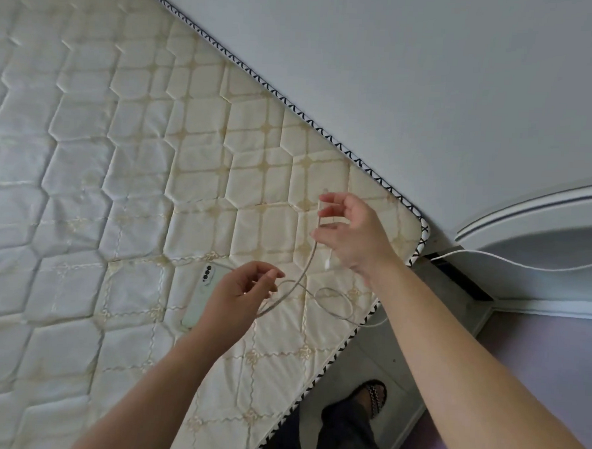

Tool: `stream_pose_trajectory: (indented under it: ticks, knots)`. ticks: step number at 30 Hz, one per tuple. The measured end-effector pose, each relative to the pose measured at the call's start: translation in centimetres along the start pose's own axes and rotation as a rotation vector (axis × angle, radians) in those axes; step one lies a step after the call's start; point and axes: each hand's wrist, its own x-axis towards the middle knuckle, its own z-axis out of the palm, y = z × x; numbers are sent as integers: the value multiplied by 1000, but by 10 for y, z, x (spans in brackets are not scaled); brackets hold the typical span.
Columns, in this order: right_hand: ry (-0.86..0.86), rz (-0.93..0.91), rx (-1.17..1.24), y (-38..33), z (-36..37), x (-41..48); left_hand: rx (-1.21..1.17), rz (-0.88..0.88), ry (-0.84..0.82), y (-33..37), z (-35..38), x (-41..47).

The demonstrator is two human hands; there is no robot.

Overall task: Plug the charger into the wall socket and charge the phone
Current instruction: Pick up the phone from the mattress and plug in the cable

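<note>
1. Mattress, bare and quilted in cream, filled the left and middle of the view, its far edge against a pale wall.
2. A pale green phone lay face down on the mattress near its right corner, partly hidden behind the left hand.
3. The left hand hovered just above the phone with fingers loosely curled, pinching a low stretch of a thin white charging cable, seemingly to steady it and take up slack.
4. The right hand was raised farther off, thumb and fingers closed lightly on the cable's upper end, which stood upright between them; it appeared to be the small connector end, held up probably to turn it the right way for the phone.
5. Between the hands the cable curved down and formed a loose loop on the mattress, then ran off the right edge towards the floor.
6. Another stretch of white cable crossed a white piece of furniture at the right; no wall socket or charger block was visible, so whether it was plugged in could not be told.
7. A sandalled foot stood on the floor beside the bed.
</note>
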Motion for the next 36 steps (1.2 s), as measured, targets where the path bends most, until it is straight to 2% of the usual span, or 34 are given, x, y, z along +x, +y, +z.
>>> stream_pose_trajectory:
  ticks: [4,8,10,14,19,23,25,27,29,34,36]
  knots:
    - [-92,75,-344,56,11,5,-5,-35,47,-19,-8,26]
    - [-191,239,-541,119,17,24,47,-68,13,-48,-13,59]
    - [-155,243,-548,139,18,44,163,-90,7,-70,-19,77]
    - [64,218,-655,170,24,94,290,-152,59,-120,-37,102]
    - [48,206,-872,202,49,130,394,-185,177,-172,-55,109]
    - [35,-64,-903,204,75,137,518,-208,306,-207,-71,103]
    - [-47,-209,-859,197,93,138,540,-247,364,-221,-77,99]
    - [-148,-271,-795,192,110,133,566,-283,388,-235,-79,96]
    - [-158,-230,-758,197,123,123,598,-298,402,-245,-77,94]
    - [5,-107,-796,216,126,106,476,-372,352,-250,-82,104]
    - [-21,-99,-848,214,124,106,428,-413,318,-246,-86,107]
